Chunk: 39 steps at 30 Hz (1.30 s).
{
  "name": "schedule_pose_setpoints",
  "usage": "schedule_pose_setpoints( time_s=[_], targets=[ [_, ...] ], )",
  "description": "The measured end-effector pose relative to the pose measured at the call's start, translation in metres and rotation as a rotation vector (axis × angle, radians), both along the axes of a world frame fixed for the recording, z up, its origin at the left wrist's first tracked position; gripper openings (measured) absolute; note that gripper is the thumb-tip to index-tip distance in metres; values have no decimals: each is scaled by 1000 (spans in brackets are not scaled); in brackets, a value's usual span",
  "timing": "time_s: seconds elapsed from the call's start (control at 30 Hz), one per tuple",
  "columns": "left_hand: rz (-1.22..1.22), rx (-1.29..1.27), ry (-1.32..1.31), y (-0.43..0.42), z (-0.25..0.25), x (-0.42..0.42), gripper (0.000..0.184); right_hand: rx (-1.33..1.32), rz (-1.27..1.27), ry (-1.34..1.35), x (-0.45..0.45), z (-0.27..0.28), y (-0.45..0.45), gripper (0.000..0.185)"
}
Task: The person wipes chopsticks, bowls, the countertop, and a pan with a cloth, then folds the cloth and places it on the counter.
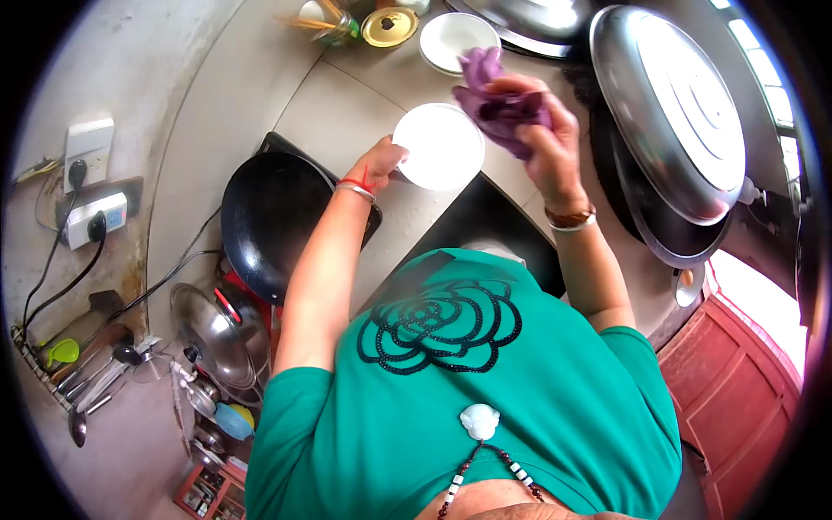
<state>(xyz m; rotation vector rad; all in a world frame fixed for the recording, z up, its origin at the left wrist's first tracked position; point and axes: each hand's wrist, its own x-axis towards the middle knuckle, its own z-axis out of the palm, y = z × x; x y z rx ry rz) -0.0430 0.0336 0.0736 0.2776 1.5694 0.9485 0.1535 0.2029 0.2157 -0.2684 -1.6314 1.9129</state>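
My left hand (381, 162) grips the near-left rim of a round white bowl (440, 147), thumb over its edge. Glare washes out the bowl's surface. Just right of it, my right hand (550, 139) is raised with its fingers closed around a crumpled purple cloth (503, 104). The cloth hangs beside the bowl, with a gap between them. Beyond both, another white bowl (458, 42) stands on the tiled counter (347, 100).
A black frying pan (277, 221) lies left of my forearm. At right, a large wok (685, 234) carries a metal lid (672, 113). A gold lid (389, 27) sits at the back. Plugged-in cords (65, 230) run along the left wall near hanging utensils (95, 373).
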Motion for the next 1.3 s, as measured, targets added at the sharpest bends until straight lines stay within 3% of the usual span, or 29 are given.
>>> schedule_pose_setpoints(
  time_s=[0.07, 0.17, 0.2, 0.37, 0.4, 0.47, 0.67, 0.73, 0.83, 0.87, 0.93, 1.0, 1.03, 1.07, 1.13, 1.2, 1.23, 1.27, 1.3],
  targets=[
    [190, 239, -342, -4, 39, 18, 53, 481, 135, -67, -15, -3, -7, 55],
    [345, 380, -528, -6, 60, 30, 40, 984, 256, -220, -37, -34, -32, 68],
    [389, 400, -580, -7, 63, 28, 38, 1087, 291, -362, -34, -29, -34, 76],
    [345, 347, -491, -14, 90, 39, 36, 1341, 148, -375, -49, 3, -27, 86],
    [327, 349, -490, -10, 95, 44, 36, 1344, 131, -382, -57, 11, -28, 86],
    [178, 416, -292, -4, 101, 54, 38, 1096, 478, -802, -70, 23, -30, 84],
    [290, 518, -2, -8, 109, 73, 39, 1094, 282, -596, -64, -15, -11, 57],
    [283, 500, 269, -13, 103, 73, 36, 1039, 213, -515, -52, -33, -9, 52],
    [338, 554, 554, -12, 104, 74, 34, 413, -33, -662, -34, -53, -26, 44],
    [347, 593, 716, -10, 106, 74, 33, 276, -103, -620, -33, -73, -34, 40],
    [323, 584, 794, -8, 102, 74, 36, -189, -282, -474, -36, -103, -64, 36],
    [340, 598, 1149, -7, 101, 83, 42, -868, -303, -462, -41, -95, -91, 26],
    [332, 643, 1116, -9, 100, 85, 50, -1129, -318, -348, -46, -95, -102, 21],
    [318, 650, 1116, -9, 92, 85, 50, -1290, -303, -248, -52, -96, -113, 24],
    [403, 747, 1106, -9, 84, 85, 54, -1318, -344, -253, -59, -93, -115, 24],
    [366, 686, 1093, -14, 84, 83, 53, -937, -298, -324, -49, -90, -98, 22],
    [356, 695, 921, -16, 89, 82, 50, -689, -273, -446, -45, -91, -84, 21],
    [344, 699, 750, -19, 94, 79, 47, -220, -250, -589, -41, -100, -68, 21],
    [342, 614, 572, -25, 101, 68, 41, 79, -249, -509, -38, -94, -56, 24]
  ],
)
